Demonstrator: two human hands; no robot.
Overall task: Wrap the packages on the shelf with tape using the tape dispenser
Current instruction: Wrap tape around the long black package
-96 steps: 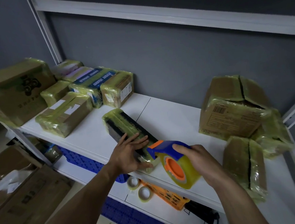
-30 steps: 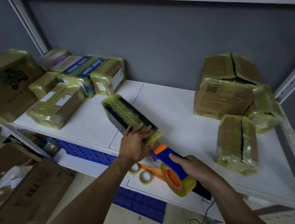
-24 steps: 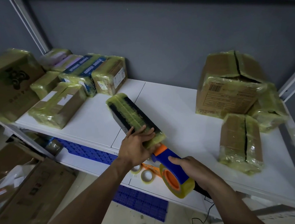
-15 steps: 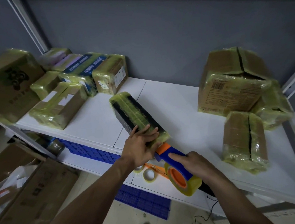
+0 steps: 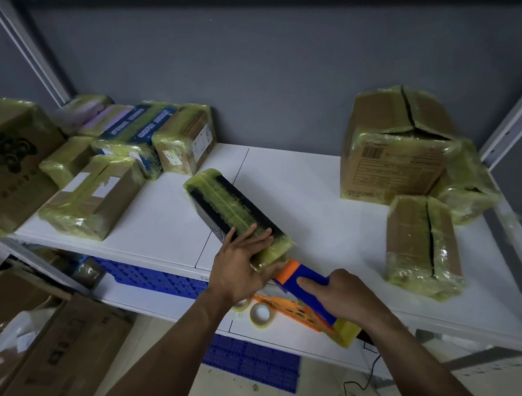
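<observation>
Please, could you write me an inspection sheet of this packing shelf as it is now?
Surface: white shelf board, with wrapped packages at both ends.
Job's things: long black box wrapped in yellowish tape, lying diagonally; blue-and-orange tape dispenser at its near end.
Clutter: two tape rolls and an orange plastic part on the lower shelf.
Hands: left hand presses on the box's near end; right hand grips the dispenser.
Cables: black cable below the lower shelf.
Surroundings: grey wall; cardboard boxes on the floor.

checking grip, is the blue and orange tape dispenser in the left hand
No, the right hand grips the tape dispenser; the left hand presses the long black box.
</observation>
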